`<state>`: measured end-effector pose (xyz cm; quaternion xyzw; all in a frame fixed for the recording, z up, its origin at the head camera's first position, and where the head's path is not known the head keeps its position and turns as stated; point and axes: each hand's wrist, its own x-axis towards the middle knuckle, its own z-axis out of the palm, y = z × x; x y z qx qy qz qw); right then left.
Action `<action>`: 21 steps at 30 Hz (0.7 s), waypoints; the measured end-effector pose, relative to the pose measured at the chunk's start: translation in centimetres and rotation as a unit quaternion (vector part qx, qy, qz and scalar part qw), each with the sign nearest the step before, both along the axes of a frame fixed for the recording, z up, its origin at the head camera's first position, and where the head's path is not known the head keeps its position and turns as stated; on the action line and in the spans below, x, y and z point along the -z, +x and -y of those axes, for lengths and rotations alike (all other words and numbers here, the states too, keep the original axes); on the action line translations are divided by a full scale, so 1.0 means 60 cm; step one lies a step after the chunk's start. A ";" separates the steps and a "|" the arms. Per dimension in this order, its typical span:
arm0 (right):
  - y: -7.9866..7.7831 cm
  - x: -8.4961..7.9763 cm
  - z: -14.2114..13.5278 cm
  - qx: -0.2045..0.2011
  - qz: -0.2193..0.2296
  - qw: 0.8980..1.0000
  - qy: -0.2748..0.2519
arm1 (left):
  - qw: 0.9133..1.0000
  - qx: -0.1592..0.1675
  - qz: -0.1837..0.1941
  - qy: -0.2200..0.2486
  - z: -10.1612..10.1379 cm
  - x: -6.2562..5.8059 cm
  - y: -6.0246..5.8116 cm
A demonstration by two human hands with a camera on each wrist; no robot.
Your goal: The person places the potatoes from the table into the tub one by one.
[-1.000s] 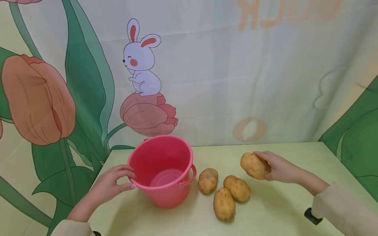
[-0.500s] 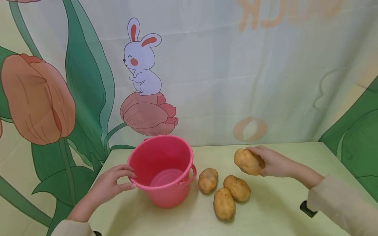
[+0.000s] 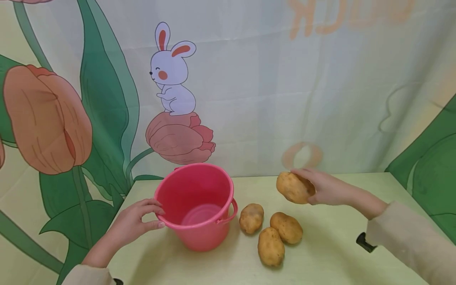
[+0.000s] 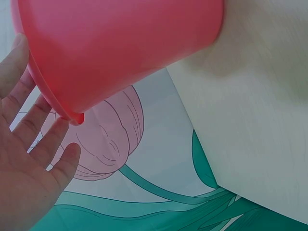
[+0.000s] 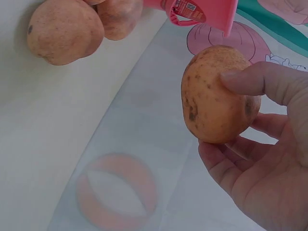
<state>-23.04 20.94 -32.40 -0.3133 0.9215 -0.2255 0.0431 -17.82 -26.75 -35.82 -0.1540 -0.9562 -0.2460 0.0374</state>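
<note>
A pink bucket (image 3: 203,238) with a side handle (image 3: 229,211) stands on the left of the table, its inside bare. My left hand (image 3: 133,221) holds its near-left rim, fingers over the edge and thumb on the outer side. In the left wrist view the thumb and fingertips meet the bucket's rim (image 4: 43,89). Up off the table to the right, my right hand (image 3: 329,188) grips a potato (image 3: 293,187) between thumb and fingers. The right wrist view shows dark spots on this potato (image 5: 211,96).
Beside the bucket, three potatoes lie on the table: one potato (image 3: 251,218) close to it, another potato (image 3: 286,228) farther right, and a nearer potato (image 3: 271,247). Behind the pale green table (image 3: 199,269) hangs a printed curtain (image 3: 249,99) with a rabbit and tulips.
The right hand has moved left and slightly up with its potato, toward the bucket. The left hand, the bucket and the other potatoes have stayed in place.
</note>
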 end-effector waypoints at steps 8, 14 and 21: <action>-0.002 -0.016 0.018 -0.011 -0.002 1.000 0.018 | 1.000 0.000 0.002 0.003 -0.001 0.000 0.000; -0.009 -0.019 0.036 -0.019 -0.003 0.999 0.026 | 1.000 0.000 -0.005 -0.002 -0.001 0.000 0.001; -0.011 -0.029 0.061 -0.029 0.002 0.999 0.036 | 1.000 0.001 -0.014 -0.007 -0.002 -0.001 0.000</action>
